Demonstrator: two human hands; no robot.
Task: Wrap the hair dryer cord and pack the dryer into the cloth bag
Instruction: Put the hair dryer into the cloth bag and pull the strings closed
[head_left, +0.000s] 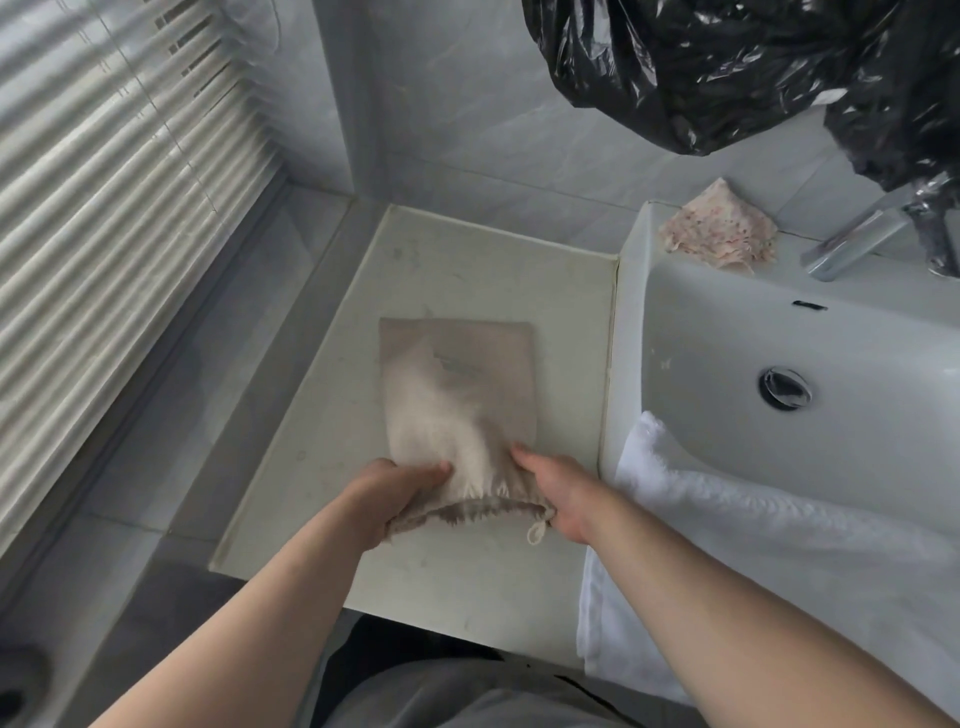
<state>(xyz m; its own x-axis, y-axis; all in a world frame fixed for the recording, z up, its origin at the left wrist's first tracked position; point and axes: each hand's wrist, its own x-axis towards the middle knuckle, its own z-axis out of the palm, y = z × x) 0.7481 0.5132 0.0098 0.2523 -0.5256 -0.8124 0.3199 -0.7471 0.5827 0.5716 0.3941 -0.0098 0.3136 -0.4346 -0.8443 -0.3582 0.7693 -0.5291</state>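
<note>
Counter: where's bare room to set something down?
Free: the back strip of the counter between the wall and the cloth bag; the left strip beside the bag; the near edge below the hands. Crowded: the middle, where the left hand and right hand grip the bag's opening. A towel drapes the sink rim.

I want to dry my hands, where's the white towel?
In the head view, the white towel is on the right, draped over the near edge of the sink, just right of the right hand holding the cloth bag.
</note>
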